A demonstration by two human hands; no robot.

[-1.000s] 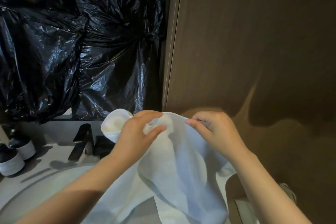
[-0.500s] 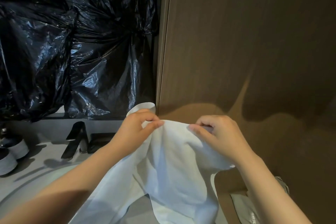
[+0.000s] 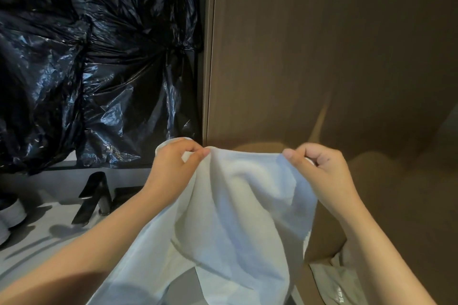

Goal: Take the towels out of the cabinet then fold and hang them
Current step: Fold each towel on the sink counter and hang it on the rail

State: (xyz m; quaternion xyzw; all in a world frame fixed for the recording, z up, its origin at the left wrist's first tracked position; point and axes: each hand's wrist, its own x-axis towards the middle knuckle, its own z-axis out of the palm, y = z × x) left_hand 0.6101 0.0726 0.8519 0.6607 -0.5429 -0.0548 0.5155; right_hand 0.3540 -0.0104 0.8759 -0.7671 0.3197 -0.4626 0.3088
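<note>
Pinching the towel (image 3: 238,210) at its top edge, left hand (image 3: 173,168) and right hand (image 3: 324,176) use a narrow grip; a weak pinch may drop one corner.

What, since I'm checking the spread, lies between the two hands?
Head view: the top edge of the white towel runs from left hand to right hand.

Your view dim, glints on black plastic (image 3: 99,69) left of the wooden panel (image 3: 322,44), soft shadows low on it, your towel (image 3: 235,205) slightly blurred below, edges bowed.
</note>
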